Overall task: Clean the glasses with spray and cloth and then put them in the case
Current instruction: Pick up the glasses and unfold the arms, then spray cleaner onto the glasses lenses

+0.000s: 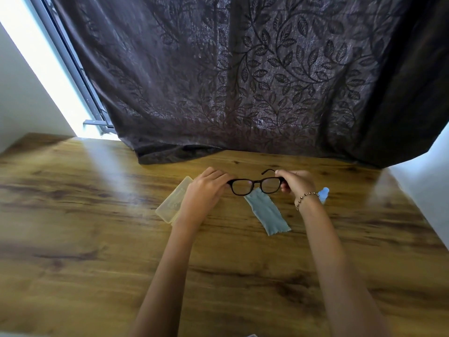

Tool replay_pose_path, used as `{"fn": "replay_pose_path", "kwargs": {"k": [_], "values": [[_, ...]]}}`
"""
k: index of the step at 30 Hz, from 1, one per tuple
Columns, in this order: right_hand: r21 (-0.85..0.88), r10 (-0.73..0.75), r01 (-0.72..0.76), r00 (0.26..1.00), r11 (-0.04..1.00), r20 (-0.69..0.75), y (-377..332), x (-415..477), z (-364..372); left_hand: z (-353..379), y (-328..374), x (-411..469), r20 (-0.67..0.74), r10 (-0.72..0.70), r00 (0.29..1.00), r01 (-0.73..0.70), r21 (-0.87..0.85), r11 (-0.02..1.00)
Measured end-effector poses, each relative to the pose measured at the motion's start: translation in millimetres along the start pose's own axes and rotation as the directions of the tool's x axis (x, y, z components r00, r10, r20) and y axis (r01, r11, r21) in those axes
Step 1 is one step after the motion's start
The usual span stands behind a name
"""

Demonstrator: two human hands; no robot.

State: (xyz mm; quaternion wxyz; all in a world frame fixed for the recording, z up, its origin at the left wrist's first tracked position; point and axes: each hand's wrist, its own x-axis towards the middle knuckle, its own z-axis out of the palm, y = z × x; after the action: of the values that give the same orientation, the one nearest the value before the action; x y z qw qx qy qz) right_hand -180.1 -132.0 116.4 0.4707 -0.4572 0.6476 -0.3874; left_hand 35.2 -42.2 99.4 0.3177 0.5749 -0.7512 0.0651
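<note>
Dark-framed glasses (255, 185) are held up over the wooden table (97, 227), lenses facing me. My left hand (206, 190) grips the frame's left end and my right hand (296, 183), with a bead bracelet at the wrist, grips the right end; one temple arm sticks out behind. A pale blue cloth (268, 214) lies flat on the table just below the glasses. A translucent yellowish case (171, 204) lies shut to the left, partly hidden by my left hand. A small pale blue spray bottle (323, 193) lies behind my right wrist, mostly hidden.
A dark leaf-patterned curtain (243, 81) hangs at the table's far edge, its hem resting on the wood. A bright window strip (48, 69) and white wall lie at the left; another white wall stands at the right.
</note>
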Motion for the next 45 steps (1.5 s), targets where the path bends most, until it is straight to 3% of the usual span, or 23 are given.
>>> {"fn": "replay_pose_path", "kwargs": {"k": [6, 10, 14, 16, 18, 19, 23, 25, 34, 37, 39, 42, 45], "values": [[0.100, -0.023, 0.020, 0.999, 0.995, 0.029, -9, 5, 4, -7, 8, 7, -0.079, -0.097, 0.992, 0.096, -0.023, 0.995], [-0.043, -0.239, 0.236, 0.963, 0.971, -0.121, -2, 0, -2, -7, 13, 12, -0.159, -0.208, 0.965, 0.194, -0.096, 0.976], [-0.317, -0.597, 0.514, 0.748, 0.797, -0.290, 19, 3, -23, 0, 16, 12, -0.185, -0.316, 0.930, 0.292, -0.147, 0.945], [-0.485, -0.735, 0.567, 0.609, 0.666, -0.298, 33, 8, -39, 4, 18, 11, -0.194, -0.316, 0.929, 0.289, -0.152, 0.945], [-0.556, -0.785, 0.571, 0.549, 0.604, -0.288, 47, 8, -55, 6, 20, 10, -0.192, -0.316, 0.929, 0.289, -0.156, 0.945], [-0.555, -0.776, 0.564, 0.564, 0.612, -0.282, 54, 6, -61, 7, 20, 9, -0.182, -0.323, 0.929, 0.298, -0.153, 0.942], [-0.458, -0.594, 0.464, 0.781, 0.758, -0.192, 80, -8, -74, 14, 16, 5, -0.150, -0.369, 0.917, 0.345, -0.164, 0.924], [-0.450, -0.522, 0.413, 0.840, 0.792, -0.149, 91, -11, -73, 16, 15, 3, -0.134, -0.392, 0.910, 0.368, -0.176, 0.913], [-0.327, -0.440, 0.371, 0.882, 0.869, -0.167, 98, -4, -64, 17, 11, -7, -0.107, -0.389, 0.915, 0.370, -0.164, 0.914], [-0.123, -0.445, 0.428, 0.874, 0.895, -0.195, 84, -13, -58, 17, 9, -9, -0.113, -0.397, 0.911, 0.375, -0.173, 0.911], [0.118, -0.406, 0.426, 0.900, 0.897, -0.159, 73, -22, -54, 18, 7, -9, -0.118, -0.394, 0.911, 0.372, -0.177, 0.911], [0.475, -0.326, 0.287, 0.945, 0.832, 0.000, 54, -37, -46, 19, 6, -10, -0.117, -0.388, 0.914, 0.363, -0.186, 0.913], [0.628, -0.326, 0.158, 0.932, 0.762, 0.161, 37, -55, -38, 17, 7, -11, -0.113, -0.374, 0.921, 0.349, -0.195, 0.917]]}}
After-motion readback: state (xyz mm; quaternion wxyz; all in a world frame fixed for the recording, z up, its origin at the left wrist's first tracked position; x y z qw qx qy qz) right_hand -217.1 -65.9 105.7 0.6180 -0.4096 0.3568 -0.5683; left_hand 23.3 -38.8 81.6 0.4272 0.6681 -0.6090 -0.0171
